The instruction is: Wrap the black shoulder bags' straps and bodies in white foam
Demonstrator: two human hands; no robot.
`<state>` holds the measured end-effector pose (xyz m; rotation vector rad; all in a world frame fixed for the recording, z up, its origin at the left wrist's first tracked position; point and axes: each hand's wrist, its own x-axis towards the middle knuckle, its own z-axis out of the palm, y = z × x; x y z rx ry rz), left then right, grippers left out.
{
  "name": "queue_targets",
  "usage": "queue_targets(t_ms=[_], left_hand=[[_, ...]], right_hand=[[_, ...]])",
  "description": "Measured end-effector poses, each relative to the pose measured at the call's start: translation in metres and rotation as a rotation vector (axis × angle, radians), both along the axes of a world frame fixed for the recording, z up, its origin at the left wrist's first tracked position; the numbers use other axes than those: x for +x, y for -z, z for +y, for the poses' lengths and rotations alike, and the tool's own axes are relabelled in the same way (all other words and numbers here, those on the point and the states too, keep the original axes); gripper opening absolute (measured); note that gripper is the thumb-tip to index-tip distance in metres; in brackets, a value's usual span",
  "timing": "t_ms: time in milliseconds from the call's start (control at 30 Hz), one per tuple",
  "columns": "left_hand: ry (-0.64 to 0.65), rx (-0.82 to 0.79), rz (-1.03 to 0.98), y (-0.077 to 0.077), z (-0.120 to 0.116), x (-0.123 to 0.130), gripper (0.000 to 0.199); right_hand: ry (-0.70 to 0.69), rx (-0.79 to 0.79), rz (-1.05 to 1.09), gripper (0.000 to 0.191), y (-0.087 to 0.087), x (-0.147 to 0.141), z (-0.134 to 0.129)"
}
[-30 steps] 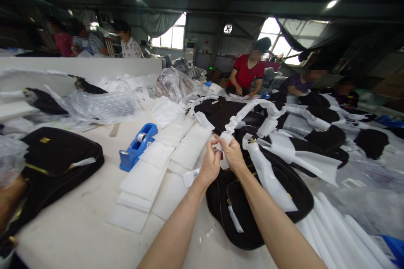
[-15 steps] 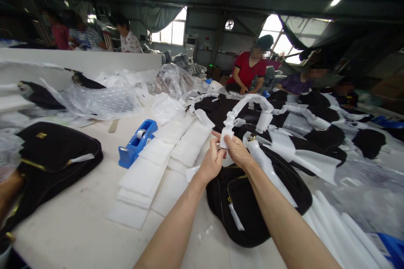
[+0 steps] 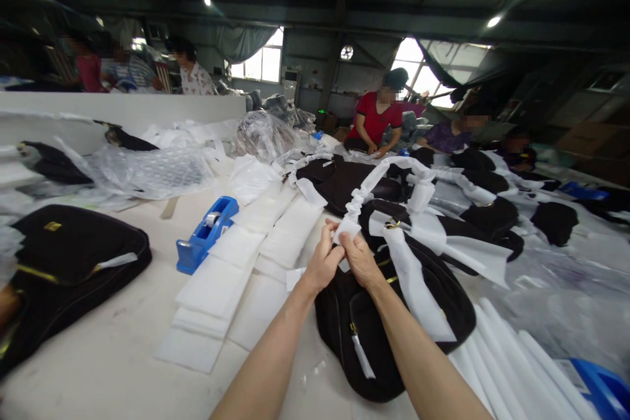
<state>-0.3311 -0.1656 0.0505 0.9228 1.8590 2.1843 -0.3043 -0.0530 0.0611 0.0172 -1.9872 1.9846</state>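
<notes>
A black bag [image 3: 339,328] with gold zips lies in front of me, its zip pull wrapped in white. From it rises a strap [image 3: 378,174] covered in crinkled white foam wrap, curving up and to the right. My left hand [image 3: 322,259] pinches the near end of this wrapped strap, fingers closed. My right hand [image 3: 359,256] grips the same end from the right, thumb pressed on the white wrap. Another wrapped piece [image 3: 416,289] hangs from a gold clasp and lies across the bag. What sits under the fingers is partly hidden.
A blue tape dispenser [image 3: 207,233] stands left of stacked white foam strips [image 3: 216,289]. Another black bag [image 3: 73,256] lies at the left, with part of someone's arm beside it. Rolled white sheets [image 3: 482,354] are at the right. A person in red [image 3: 377,119] works across the table.
Both hands have turned slightly on the strap end and come closer together. The view has shifted, so the scene sits a little lower and further left.
</notes>
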Motion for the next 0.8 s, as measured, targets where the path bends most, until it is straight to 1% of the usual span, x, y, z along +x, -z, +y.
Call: queue_targets(t_ms=[133,233,367,433,467,500,533,600,667,733,800], left_hand=[[-0.020,0.053,-0.047,-0.001,0.004,0.002,0.045],[-0.009,0.072,-0.080,0.002,0.007,0.001,0.051],[-0.070,0.112,-0.068,0.008,0.008,-0.004,0.055],[-0.067,0.107,-0.088,0.011,0.008,-0.006,0.057],[-0.051,0.101,-0.099,0.011,0.007,-0.006,0.058],[-0.032,0.102,-0.111,0.011,0.008,-0.006,0.057],[-0.008,0.112,-0.123,0.010,0.008,-0.006,0.057],[0.039,0.158,-0.159,0.008,0.009,-0.004,0.052],[0.081,0.207,-0.213,0.006,0.010,-0.002,0.049],[0.116,0.239,-0.253,0.005,0.012,0.000,0.047],[0.145,0.260,-0.287,0.003,0.012,0.001,0.046]], right_hand=[[-0.026,0.047,-0.039,0.053,-0.003,0.003,-0.001],[-0.057,0.085,-0.060,0.044,-0.004,0.004,-0.001],[-0.072,0.235,-0.040,0.028,-0.002,0.009,0.005],[-0.096,0.307,-0.043,0.026,-0.003,0.013,0.013],[-0.122,0.315,-0.055,0.025,-0.004,0.015,0.017],[-0.144,0.293,-0.067,0.025,-0.006,0.017,0.022],[-0.150,0.240,-0.068,0.029,-0.008,0.019,0.027],[-0.091,0.056,-0.038,0.046,-0.014,0.022,0.035],[-0.027,-0.107,0.001,0.054,-0.020,0.022,0.037],[-0.062,-0.169,0.006,0.060,-0.024,0.019,0.032],[-0.114,-0.176,-0.004,0.067,-0.027,0.013,0.023]])
